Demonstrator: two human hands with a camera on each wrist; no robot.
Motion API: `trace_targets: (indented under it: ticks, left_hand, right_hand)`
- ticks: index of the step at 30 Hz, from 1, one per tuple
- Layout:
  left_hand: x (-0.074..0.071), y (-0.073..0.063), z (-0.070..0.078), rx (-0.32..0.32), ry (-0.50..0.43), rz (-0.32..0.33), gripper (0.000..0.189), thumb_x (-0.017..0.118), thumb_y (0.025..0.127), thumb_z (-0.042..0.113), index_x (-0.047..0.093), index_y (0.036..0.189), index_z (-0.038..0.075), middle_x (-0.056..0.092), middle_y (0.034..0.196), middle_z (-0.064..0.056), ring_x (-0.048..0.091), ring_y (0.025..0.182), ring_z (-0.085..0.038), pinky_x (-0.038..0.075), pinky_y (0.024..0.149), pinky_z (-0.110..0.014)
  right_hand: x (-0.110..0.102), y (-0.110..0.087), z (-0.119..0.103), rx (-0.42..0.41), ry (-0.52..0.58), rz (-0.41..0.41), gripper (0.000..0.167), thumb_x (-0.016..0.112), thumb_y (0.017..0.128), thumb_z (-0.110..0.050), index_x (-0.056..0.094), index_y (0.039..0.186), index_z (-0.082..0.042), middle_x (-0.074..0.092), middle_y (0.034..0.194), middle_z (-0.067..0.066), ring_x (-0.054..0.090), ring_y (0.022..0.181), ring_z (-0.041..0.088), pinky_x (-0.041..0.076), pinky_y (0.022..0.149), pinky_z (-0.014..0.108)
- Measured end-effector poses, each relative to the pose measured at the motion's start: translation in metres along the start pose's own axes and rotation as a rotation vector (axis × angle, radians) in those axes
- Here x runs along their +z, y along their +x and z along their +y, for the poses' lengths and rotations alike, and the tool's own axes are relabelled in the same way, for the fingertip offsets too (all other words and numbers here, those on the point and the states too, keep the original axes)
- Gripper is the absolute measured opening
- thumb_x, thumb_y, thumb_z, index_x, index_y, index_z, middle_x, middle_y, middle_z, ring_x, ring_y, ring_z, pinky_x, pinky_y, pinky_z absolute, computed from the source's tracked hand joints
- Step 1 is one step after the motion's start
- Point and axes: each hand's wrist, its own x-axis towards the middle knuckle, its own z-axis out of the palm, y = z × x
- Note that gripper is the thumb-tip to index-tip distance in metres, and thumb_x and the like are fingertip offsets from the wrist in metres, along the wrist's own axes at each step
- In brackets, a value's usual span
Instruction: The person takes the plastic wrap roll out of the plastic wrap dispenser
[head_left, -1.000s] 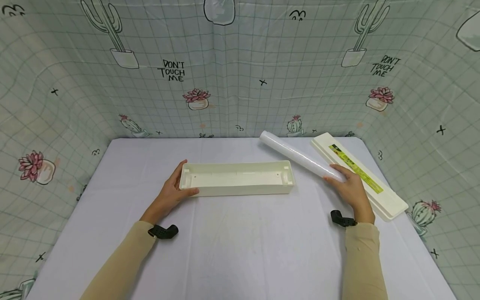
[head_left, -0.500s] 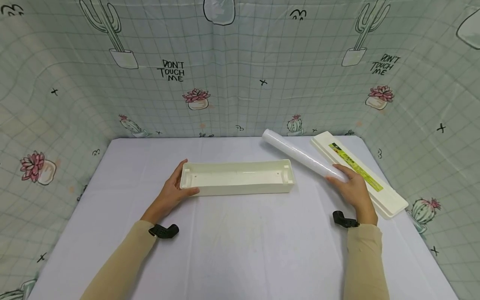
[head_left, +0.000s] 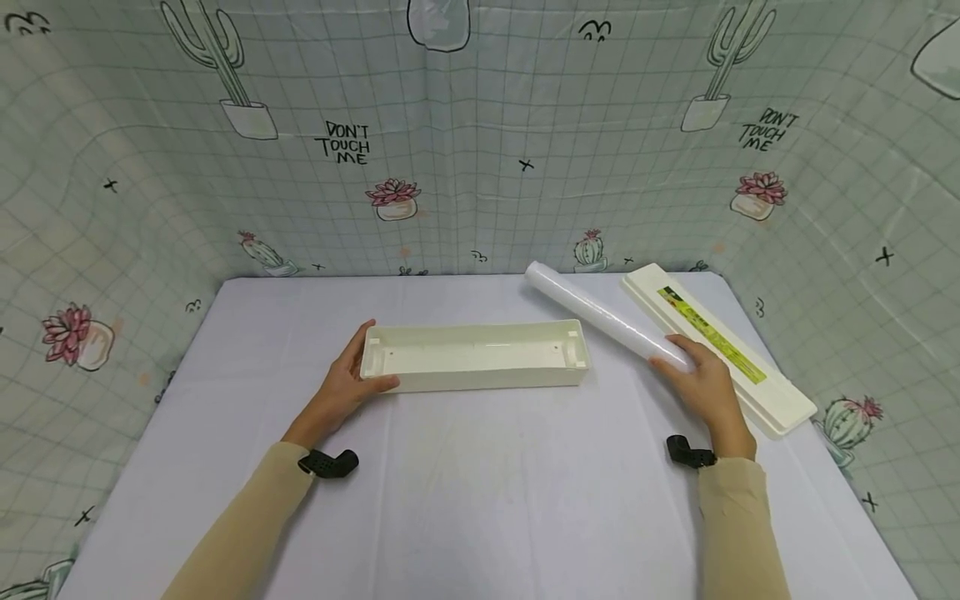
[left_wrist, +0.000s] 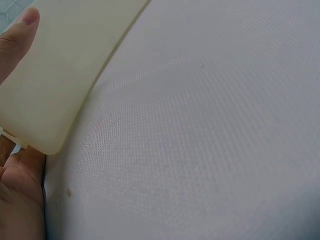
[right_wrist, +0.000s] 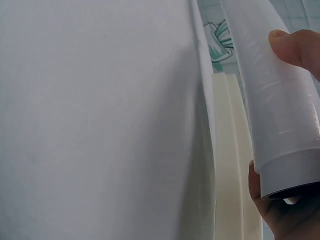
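A long cream plastic box, its top uncovered and its inside bare, rests mid-table. My left hand grips the box's left end, thumb along the front wall and fingers behind; the left wrist view has the thumb against the box wall. On the right, my right hand holds the near end of a roll of plastic wrap, which slants away toward the back. Seen from the right wrist, the roll shows its hollow tube end, with the thumb pressed on the film.
The long cream lid with a yellow-green label lies slanted at the table's right, beside the roll. A white cloth covers the table. Patterned grid fabric hangs behind and at both sides.
Over the second, my right hand has shifted slightly right and toward me with the roll. My left hand and the box are about where they were.
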Motion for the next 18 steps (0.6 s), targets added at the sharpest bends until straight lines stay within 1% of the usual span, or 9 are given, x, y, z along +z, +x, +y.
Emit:
trace_targets:
  ticks: [2, 4, 6, 8, 11, 13, 15, 18]
  left_hand:
    - [0.0, 0.0, 0.0, 0.002, -0.001, 0.0, 0.109, 0.081, 0.092, 0.016, 0.004, 0.167, 0.031, 0.017, 0.172, -0.002, 0.024, 0.157, -0.027, 0.031, 0.121, -0.041]
    - [0.001, 0.0, 0.0, 0.001, 0.002, 0.002, 0.109, 0.081, 0.092, 0.016, 0.004, 0.167, 0.031, 0.017, 0.172, -0.002, 0.023, 0.157, -0.026, 0.028, 0.122, -0.045]
    - [0.001, 0.0, 0.0, -0.003, 0.004, 0.004, 0.109, 0.081, 0.091, 0.016, 0.004, 0.167, 0.032, 0.017, 0.172, -0.001, 0.023, 0.157, -0.026, 0.028, 0.122, -0.045]
    - [0.001, -0.001, 0.0, -0.002, 0.007, 0.007, 0.109, 0.081, 0.091, 0.016, 0.004, 0.167, 0.031, 0.017, 0.172, -0.001, 0.023, 0.157, -0.026, 0.029, 0.122, -0.042]
    - [0.001, -0.001, 0.0, -0.004, 0.009, 0.006, 0.109, 0.081, 0.091, 0.016, 0.004, 0.167, 0.032, 0.016, 0.172, -0.001, 0.022, 0.158, -0.026, 0.033, 0.119, -0.033]
    - [0.001, -0.001, 0.0, 0.0, 0.011, 0.003, 0.109, 0.081, 0.091, 0.016, 0.004, 0.167, 0.031, 0.016, 0.172, -0.002, 0.023, 0.157, -0.027, 0.035, 0.117, -0.03]
    - [0.001, -0.001, -0.001, 0.001, 0.011, 0.0, 0.109, 0.081, 0.092, 0.017, 0.004, 0.167, 0.032, 0.015, 0.172, -0.002, 0.023, 0.157, -0.027, 0.035, 0.118, -0.031]
    - [0.001, -0.001, -0.001, 0.006, 0.014, 0.004, 0.11, 0.081, 0.091, 0.018, 0.004, 0.167, 0.03, 0.015, 0.172, -0.003, 0.022, 0.158, -0.028, 0.033, 0.12, -0.04]
  right_hand:
    - [0.001, -0.002, 0.002, -0.038, -0.037, 0.029, 0.056, 0.074, 0.096, -0.036, 0.06, 0.14, -0.004, 0.055, 0.143, 0.031, 0.05, 0.132, 0.051, 0.039, 0.106, 0.063]
    - [0.001, -0.004, 0.003, -0.072, -0.061, 0.066, 0.052, 0.075, 0.095, -0.032, 0.062, 0.137, -0.003, 0.059, 0.137, 0.031, 0.053, 0.128, 0.05, 0.04, 0.104, 0.062]
    - [0.001, -0.006, 0.004, -0.094, -0.079, 0.102, 0.05, 0.076, 0.094, -0.03, 0.063, 0.134, -0.004, 0.062, 0.133, 0.03, 0.056, 0.123, 0.049, 0.041, 0.101, 0.06]
    - [0.0, -0.008, 0.004, -0.111, -0.072, 0.133, 0.047, 0.078, 0.092, -0.027, 0.065, 0.131, -0.004, 0.064, 0.128, 0.03, 0.058, 0.118, 0.048, 0.042, 0.096, 0.058]
    - [-0.003, -0.01, 0.005, -0.114, -0.067, 0.16, 0.045, 0.078, 0.092, -0.026, 0.066, 0.129, -0.005, 0.065, 0.125, 0.029, 0.06, 0.113, 0.044, 0.042, 0.09, 0.053]
    - [-0.005, -0.011, 0.006, -0.103, -0.065, 0.162, 0.044, 0.078, 0.092, -0.027, 0.067, 0.129, -0.005, 0.065, 0.126, 0.028, 0.06, 0.111, 0.042, 0.041, 0.089, 0.051]
    - [-0.006, -0.012, 0.007, -0.084, -0.066, 0.157, 0.045, 0.077, 0.093, -0.028, 0.066, 0.13, -0.006, 0.065, 0.128, 0.027, 0.059, 0.11, 0.04, 0.041, 0.089, 0.049]
    - [-0.008, -0.012, 0.01, -0.064, -0.067, 0.146, 0.046, 0.075, 0.094, -0.029, 0.066, 0.131, -0.005, 0.065, 0.13, 0.027, 0.059, 0.11, 0.039, 0.04, 0.089, 0.048]
